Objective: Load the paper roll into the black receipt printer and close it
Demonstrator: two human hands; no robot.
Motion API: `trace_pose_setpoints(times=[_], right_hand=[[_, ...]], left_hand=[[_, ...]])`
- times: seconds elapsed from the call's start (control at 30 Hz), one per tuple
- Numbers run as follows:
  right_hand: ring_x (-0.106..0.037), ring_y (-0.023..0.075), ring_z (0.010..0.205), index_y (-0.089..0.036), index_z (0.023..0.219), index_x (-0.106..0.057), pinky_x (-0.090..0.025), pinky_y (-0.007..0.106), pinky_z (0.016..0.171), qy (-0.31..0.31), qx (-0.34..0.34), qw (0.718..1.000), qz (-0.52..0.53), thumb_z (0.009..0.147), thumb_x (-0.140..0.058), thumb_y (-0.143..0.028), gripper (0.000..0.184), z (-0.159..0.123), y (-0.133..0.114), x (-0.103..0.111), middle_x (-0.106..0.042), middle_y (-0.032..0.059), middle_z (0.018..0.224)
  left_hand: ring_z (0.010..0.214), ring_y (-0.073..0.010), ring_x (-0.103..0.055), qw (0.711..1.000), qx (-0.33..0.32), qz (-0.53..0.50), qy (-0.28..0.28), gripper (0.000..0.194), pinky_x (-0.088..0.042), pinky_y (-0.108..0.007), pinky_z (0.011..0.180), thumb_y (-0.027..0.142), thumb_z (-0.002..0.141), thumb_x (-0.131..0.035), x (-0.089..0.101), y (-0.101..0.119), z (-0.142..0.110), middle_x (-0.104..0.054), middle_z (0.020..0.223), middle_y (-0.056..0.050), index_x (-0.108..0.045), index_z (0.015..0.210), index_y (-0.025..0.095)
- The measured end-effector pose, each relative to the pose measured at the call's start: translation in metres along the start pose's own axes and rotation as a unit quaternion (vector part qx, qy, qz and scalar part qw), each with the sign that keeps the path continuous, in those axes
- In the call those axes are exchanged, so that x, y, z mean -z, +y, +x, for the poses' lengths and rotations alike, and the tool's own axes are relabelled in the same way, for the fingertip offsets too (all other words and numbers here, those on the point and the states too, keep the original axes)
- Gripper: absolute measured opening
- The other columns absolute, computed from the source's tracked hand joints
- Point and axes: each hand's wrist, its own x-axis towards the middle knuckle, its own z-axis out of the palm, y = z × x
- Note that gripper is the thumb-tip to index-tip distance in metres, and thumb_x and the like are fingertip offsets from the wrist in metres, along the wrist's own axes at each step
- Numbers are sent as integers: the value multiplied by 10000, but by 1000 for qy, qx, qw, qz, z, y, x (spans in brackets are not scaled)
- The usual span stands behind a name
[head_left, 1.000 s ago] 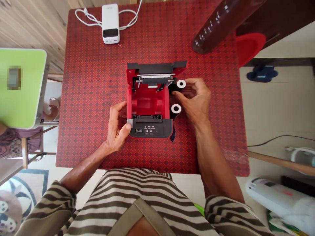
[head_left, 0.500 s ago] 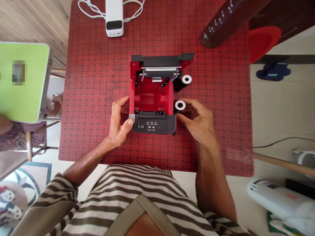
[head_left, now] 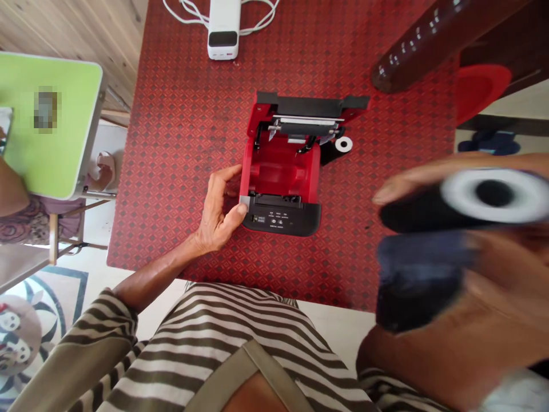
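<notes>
1. Left hand (head_left: 217,214) gripped the open red printer (head_left: 246,160) at its near-left corner; fingers (head_left: 225,177) curled against the left wall, spread moderately; thumb (head_left: 238,213) sat on a grey tab (head_left: 244,200).
2. Right hand (head_left: 484,297) was raised close to the camera, heavily blurred, off the table to the right of the printer; fingers (head_left: 412,183) were closed over a black ribbon roll (head_left: 454,197) with a white core, holding it; exact finger positions could not be told.
3. A blurred dark piece (head_left: 420,280) lay below that roll, against the right hand; could not tell what it was.
4. A second black ribbon roll (head_left: 333,151) with a white core sat on the table just beside the printer's far-right corner, touching it or nearly so; no hand on it.
5. Printer stood on a red patterned tablecloth (head_left: 180,114), interior compartment exposed, metal bar (head_left: 304,127) across the far end; a white power bank (head_left: 223,28) lay near the far edge, well apart.
</notes>
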Motion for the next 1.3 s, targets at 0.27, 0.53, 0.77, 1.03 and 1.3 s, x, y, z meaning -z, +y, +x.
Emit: trace_pose_setpoints(times=[0.27,0.53,0.77,1.03,1.3], right_hand=[[-851,479,1298,-307,1396,-889,-678,700,1178,-64,68,987,-130,1173,-748,-188,290,63,-3,-79,-929,154,1250],[-848,390,1098,-316,1139,-864,-663,547,985,-77,56,987,-127,1216,-709,-255,183,75,-1,-87,-900,120,1074],[-828,367,964,-295,992,-802,-661,532,882,-68,59,978,-188,1169,-621,-203,269,86,12,-114,-871,137,975],[-841,382,948,-297,899,-746,-694,603,999,-73,37,986,-144,1115,-735,-236,225,96,26,-136,-853,128,967],[-902,377,1279,-325,1353,-909,-739,616,1208,-119,77,988,-55,1167,-573,-124,433,81,8,-92,-966,94,1340]], left_hand=[[1478,-398,-753,999,-16,-41,3,760,-730,-611,1158,816,1285,-571,2,7,1,-707,1717,-181,-517,1884,350],[1469,-384,-737,999,-28,-26,-7,747,-716,-584,1160,802,1299,-559,6,10,2,-714,1703,-169,-507,1892,351],[1439,-384,-738,999,-33,-17,-1,748,-679,-605,1196,795,1300,-563,5,10,1,-717,1728,-170,-509,1900,354],[1467,-391,-732,999,-37,-14,-8,740,-674,-592,1199,781,1302,-562,8,12,2,-712,1717,-163,-503,1903,354],[1501,-404,-736,1000,-27,-12,-7,750,-684,-622,1222,804,1298,-551,7,12,2,-715,1740,-175,-512,1896,352]])
